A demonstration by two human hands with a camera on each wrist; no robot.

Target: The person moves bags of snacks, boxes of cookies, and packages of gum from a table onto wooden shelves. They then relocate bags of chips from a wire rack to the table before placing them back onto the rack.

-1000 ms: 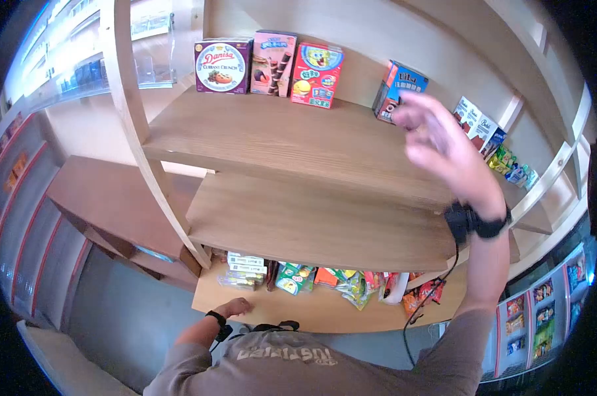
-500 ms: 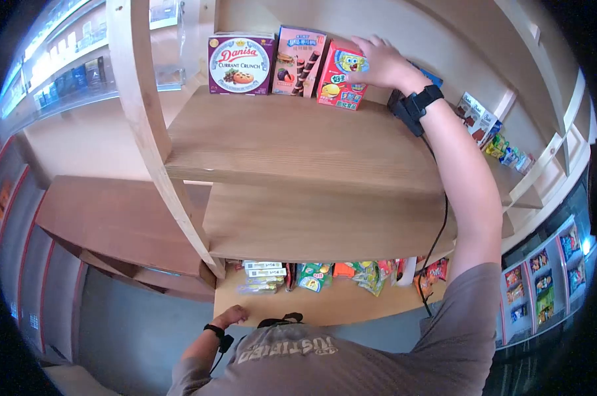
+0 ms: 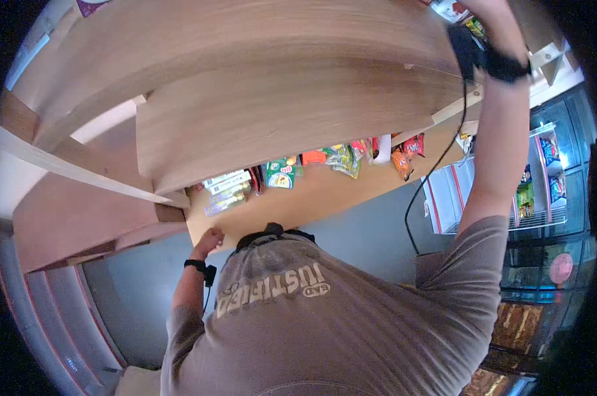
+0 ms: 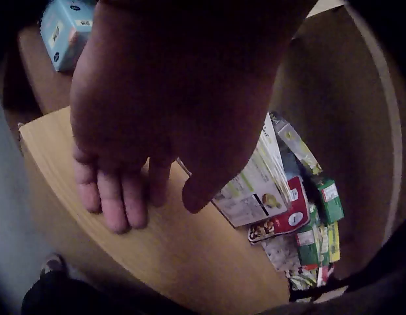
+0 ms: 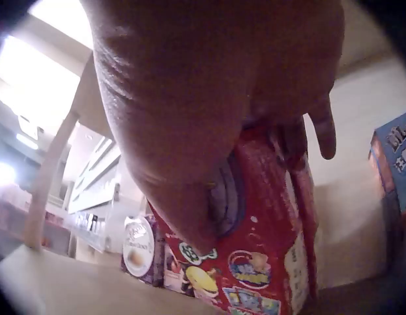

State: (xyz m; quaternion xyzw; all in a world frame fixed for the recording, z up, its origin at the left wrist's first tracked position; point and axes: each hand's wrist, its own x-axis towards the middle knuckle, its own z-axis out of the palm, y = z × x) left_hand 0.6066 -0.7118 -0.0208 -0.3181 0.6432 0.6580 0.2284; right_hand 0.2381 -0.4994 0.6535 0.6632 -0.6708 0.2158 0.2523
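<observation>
My right hand [image 5: 209,85] grips a red snack box [image 5: 262,216] with a round cartoon picture, thumb over its front and fingers over its top and back. Another red edge shows close behind that box. Cut off at the top right of the head view is the same right hand [image 3: 493,12]. My left hand [image 3: 211,240] hangs low beside the front edge of the bottom shelf [image 3: 298,206]. Seen from the left wrist, the left hand [image 4: 170,111] has loosely extended fingers and nothing in them, close to white packages [image 4: 252,203].
Beside the red box stand a purple cookie box [image 5: 142,249] and, to the right, a blue box [image 5: 396,157]. Several bagged snacks [image 3: 345,160] line the bottom shelf beneath the wide middle shelf [image 3: 279,112]. A wooden post [image 3: 87,162] rises at the left.
The right hand passed the blue box, reached the red box and now grips it. The head view has tilted down, leaving most top-shelf boxes out of frame. The left hand stays low.
</observation>
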